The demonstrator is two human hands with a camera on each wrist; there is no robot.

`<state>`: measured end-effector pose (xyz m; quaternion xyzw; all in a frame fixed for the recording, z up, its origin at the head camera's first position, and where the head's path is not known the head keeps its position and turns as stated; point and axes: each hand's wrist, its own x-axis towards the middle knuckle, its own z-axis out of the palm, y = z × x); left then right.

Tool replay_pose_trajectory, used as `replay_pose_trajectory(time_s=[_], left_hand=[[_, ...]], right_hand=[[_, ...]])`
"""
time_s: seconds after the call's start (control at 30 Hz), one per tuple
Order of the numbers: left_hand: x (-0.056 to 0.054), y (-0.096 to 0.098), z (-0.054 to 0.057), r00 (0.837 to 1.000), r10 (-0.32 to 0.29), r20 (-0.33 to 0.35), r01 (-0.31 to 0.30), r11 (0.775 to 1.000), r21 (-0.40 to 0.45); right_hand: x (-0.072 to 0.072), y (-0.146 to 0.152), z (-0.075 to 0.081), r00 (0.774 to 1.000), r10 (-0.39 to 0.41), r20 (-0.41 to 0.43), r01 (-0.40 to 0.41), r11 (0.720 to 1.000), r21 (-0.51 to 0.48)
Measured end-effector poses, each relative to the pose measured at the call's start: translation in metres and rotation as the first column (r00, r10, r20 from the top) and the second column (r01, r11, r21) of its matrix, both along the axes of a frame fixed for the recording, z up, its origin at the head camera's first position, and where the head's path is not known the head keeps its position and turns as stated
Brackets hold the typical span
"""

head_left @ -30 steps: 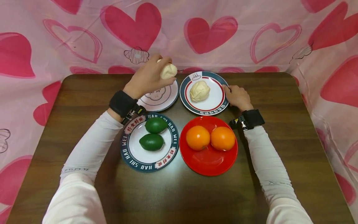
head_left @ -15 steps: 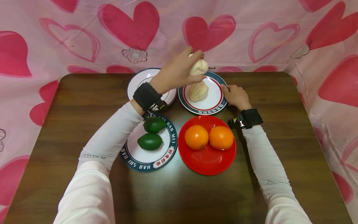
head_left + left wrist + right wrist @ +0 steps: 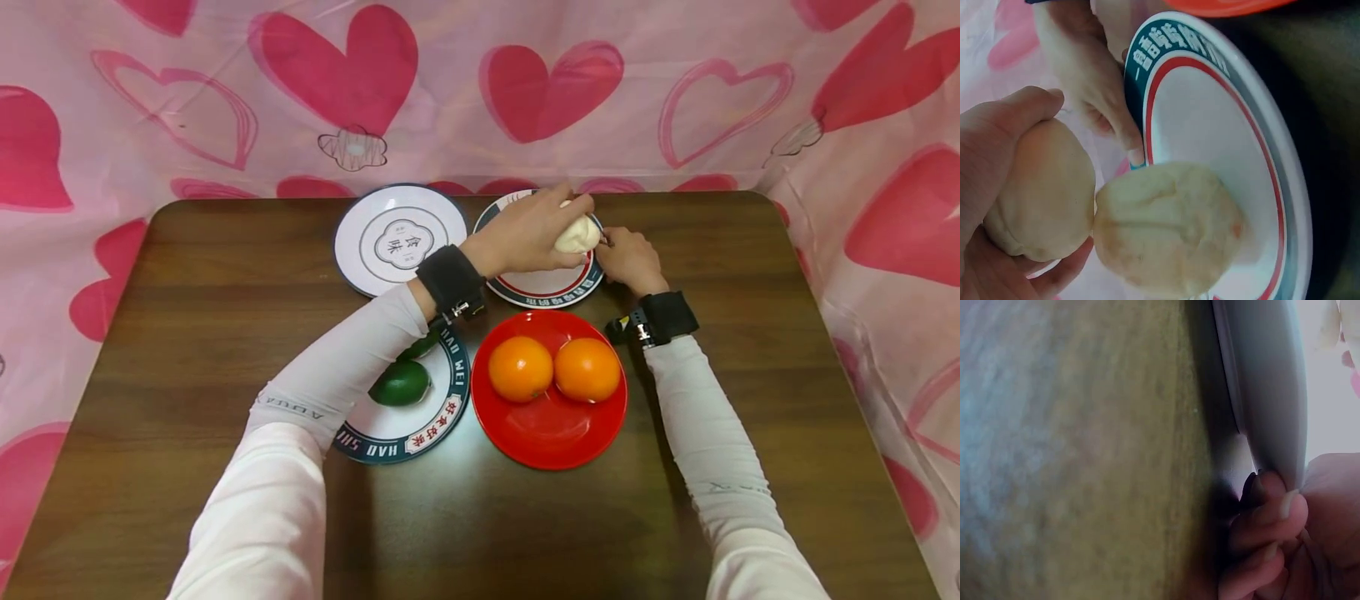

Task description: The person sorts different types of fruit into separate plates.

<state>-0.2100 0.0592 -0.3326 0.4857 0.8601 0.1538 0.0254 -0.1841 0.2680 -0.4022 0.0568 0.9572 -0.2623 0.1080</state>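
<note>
We cup the pale bun [image 3: 1038, 190] in the curled fingers of our left hand [image 3: 525, 233] beside its twin [image 3: 1166, 228] on the red-ringed plate [image 3: 1260, 156], whose rim our right hand [image 3: 630, 258] pinches; it looks soft, light, best held loosely around its sides.

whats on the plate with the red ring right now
One pale bun lies on the red-ringed plate. The left hand holds a second bun beside it. In the head view that hand hides the first bun.
</note>
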Motion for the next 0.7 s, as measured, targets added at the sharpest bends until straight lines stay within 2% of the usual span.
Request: replay_pose_trajectory(time_s=[0.27, 0.47, 0.7], left_hand=[[0.004, 0.012, -0.008, 0.996, -0.089, 0.005, 0.089, 0.996, 0.028], [0.006, 0.017, -0.013, 0.996, -0.088, 0.001, 0.088, 0.995, -0.036], [0.003, 0.016, -0.021, 0.995, -0.1, -0.014, 0.098, 0.989, -0.112]], right_hand=[[0.004, 0.005, 0.001, 0.995, 0.069, -0.067, -0.068, 0.998, 0.009], [0.002, 0.008, -0.004, 0.992, 0.091, -0.086, -0.088, 0.996, 0.031], [0.001, 0.008, -0.004, 0.999, 0.035, -0.017, -0.034, 0.999, 0.015]])
